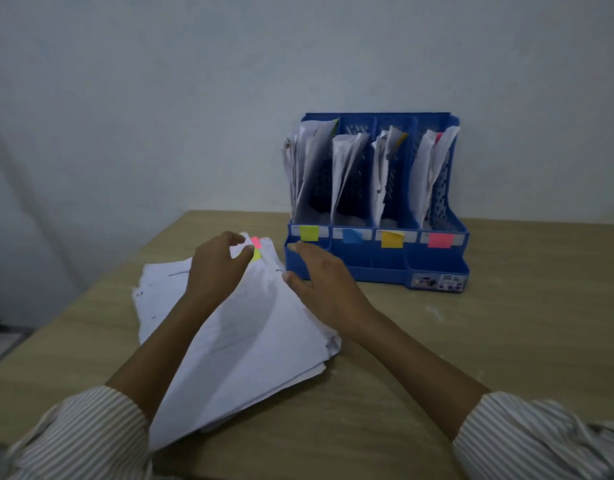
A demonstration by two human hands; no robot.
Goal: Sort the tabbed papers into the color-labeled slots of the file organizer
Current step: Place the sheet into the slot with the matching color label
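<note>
Pale bare wall behind; wooden desk carries everything, dim light.

Loose stack of tabbed papers lies toward the desk's left side, fanned and uneven, near corner pointing at the front edge. Sheets look thin, light, floppy; top ones already bow along a crease. Judgement: a single sheet will sag if lifted by one corner, and neighbours will likely slide with it, so peel at the tabbed far corner and support the long edge.

Pink tab and yellow-green tab stick out at the stack's far corner.

Left hand sits on that corner, thumb and fingers curled in toward the tabs, seemingly pinching sheet edges; exact contact is blurred. Right hand rests at the stack's right edge, fingers loosely spread, gripping nothing, just beside the organizer.

Blue file organizer stands toward the desk's far edge, just right of the stack. Four slots, each already holding leaning papers. Front labels, left to right: green label, blue label, yellow label, pink label.
</note>
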